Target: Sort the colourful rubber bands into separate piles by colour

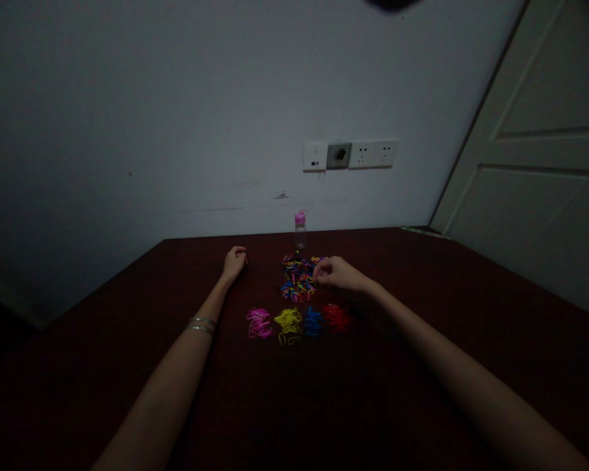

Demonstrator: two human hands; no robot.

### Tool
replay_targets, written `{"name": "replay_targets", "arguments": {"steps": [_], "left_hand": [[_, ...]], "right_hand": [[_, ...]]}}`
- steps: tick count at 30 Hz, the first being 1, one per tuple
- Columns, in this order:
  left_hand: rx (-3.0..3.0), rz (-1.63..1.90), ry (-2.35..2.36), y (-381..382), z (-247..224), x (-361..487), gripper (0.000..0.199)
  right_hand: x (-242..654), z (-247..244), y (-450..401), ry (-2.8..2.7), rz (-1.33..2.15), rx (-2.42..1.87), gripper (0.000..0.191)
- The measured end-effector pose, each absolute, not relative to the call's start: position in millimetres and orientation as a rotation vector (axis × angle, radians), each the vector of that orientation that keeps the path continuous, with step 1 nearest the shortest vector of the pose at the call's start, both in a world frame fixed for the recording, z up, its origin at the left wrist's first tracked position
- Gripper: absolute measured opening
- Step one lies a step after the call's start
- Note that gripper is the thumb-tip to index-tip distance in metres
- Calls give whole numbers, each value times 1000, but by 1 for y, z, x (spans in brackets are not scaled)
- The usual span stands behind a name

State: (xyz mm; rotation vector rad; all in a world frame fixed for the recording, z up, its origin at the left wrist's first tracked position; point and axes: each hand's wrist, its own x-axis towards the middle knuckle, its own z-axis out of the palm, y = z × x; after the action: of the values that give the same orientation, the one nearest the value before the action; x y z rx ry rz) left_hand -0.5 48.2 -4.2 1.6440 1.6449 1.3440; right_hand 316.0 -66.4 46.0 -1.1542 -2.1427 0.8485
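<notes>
On the dark red table (216, 392), a mixed heap of coloured rubber bands (297, 288) lies in the middle. My right hand (341, 272) is at the heap's right edge, its fingers pinched together; whatever is between them is too small to make out. To the left of the heap, my left hand (234, 263) rests on the table with its fingers curled in, apart from the bands. Nearer to me are separate piles in a row: pink bands (260, 323), yellow bands (288, 320), blue bands (313, 322) and red bands (337, 318).
Behind the heap, a small clear bottle (300, 234) with a pink cap stands upright near the wall (201, 131). Sockets and switches (351, 156) are set in that wall. A pale panelled door (535, 144) is at the right.
</notes>
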Motion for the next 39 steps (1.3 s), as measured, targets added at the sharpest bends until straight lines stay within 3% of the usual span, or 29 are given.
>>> {"name": "replay_targets", "arguments": {"steps": [13,24,31,34,39], "left_hand": [[1717,1295,1662,45,-1,3,31],[1789,1278,1677,42,0,5,28],[1868,1245,1654,42,0,9,21],[1972,1086,1529,43,9,14,16],[1971,405,1216,32,37,29,12]], "right_hand": [[272,46,-97,-2412,1185,-918,17],[293,45,-82,-2234,1152,-1031,18],[340,38,-54,-1868,927,-1182,19],[367,29,-45,-1679,862,-1309,27],[403,11,-35,-1511,799,-1400,28]]}}
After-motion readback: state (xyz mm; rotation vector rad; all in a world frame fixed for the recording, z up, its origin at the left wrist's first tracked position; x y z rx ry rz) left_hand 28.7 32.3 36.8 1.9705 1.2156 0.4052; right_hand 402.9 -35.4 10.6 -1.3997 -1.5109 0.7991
